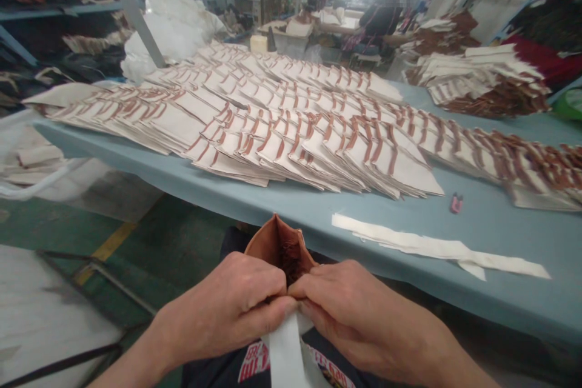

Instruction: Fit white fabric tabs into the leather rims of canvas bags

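Note:
Low in the middle of the head view, my left hand [240, 294] and my right hand [345, 306] meet, thumbs and fingers pinched together. Both are closed on the near edge of a brown leather-like piece [262, 244], which gapes like a pouch with a dark, rough inside. A white strip [286, 354] runs down from between my thumbs toward my lap. Exactly how the strip joins the brown piece is hidden by my fingers.
Overlapping rows of cream pieces with brown bands [282, 139] cover much of the blue-topped table [313, 209]. Pink thread snips [456, 203] and loose white strips [409, 241] lie at the right. A white bin [50, 179] stands left; a person [382, 15] sits farther back.

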Action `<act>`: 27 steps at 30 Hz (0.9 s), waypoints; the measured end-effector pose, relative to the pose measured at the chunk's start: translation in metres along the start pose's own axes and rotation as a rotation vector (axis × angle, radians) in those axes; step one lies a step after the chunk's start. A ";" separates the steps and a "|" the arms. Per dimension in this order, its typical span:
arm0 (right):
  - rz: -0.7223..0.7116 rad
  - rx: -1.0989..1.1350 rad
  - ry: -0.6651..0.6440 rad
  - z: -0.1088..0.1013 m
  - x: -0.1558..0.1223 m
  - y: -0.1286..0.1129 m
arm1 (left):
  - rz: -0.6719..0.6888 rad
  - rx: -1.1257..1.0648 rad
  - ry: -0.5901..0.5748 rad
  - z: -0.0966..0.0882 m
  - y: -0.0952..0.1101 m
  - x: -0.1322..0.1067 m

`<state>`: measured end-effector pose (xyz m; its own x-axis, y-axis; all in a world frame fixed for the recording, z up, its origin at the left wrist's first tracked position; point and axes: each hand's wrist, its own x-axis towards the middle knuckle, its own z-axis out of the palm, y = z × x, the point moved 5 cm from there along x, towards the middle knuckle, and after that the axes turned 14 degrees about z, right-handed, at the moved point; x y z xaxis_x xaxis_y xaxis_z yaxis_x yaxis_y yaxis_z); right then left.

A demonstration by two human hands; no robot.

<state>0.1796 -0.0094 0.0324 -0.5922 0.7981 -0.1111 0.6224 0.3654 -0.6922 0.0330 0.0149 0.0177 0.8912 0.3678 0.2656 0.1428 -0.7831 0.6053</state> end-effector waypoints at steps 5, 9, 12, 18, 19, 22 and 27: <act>-0.045 0.079 -0.118 0.000 -0.003 -0.002 | 0.061 -0.179 0.004 0.004 0.014 -0.002; -0.184 0.324 -0.140 -0.010 -0.005 -0.016 | 0.144 -0.560 0.179 0.001 0.028 0.001; -0.191 0.370 -0.034 -0.018 -0.001 -0.016 | 0.062 -0.653 0.395 -0.001 0.020 0.002; -0.114 0.334 0.002 -0.014 0.003 -0.005 | -0.007 -0.657 0.464 0.000 -0.001 -0.004; -0.099 0.330 0.000 -0.013 0.003 -0.003 | -0.010 -0.642 0.463 0.000 -0.003 -0.006; -0.040 0.297 0.005 -0.012 0.003 0.002 | -0.034 -0.578 0.457 -0.001 -0.006 -0.012; 0.036 0.246 0.017 -0.015 0.003 0.006 | -0.067 -0.542 0.400 -0.001 -0.011 -0.015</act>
<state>0.1893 0.0027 0.0382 -0.5617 0.8174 -0.1278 0.4983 0.2109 -0.8410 0.0173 0.0187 0.0079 0.6454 0.6456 0.4082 -0.1371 -0.4279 0.8934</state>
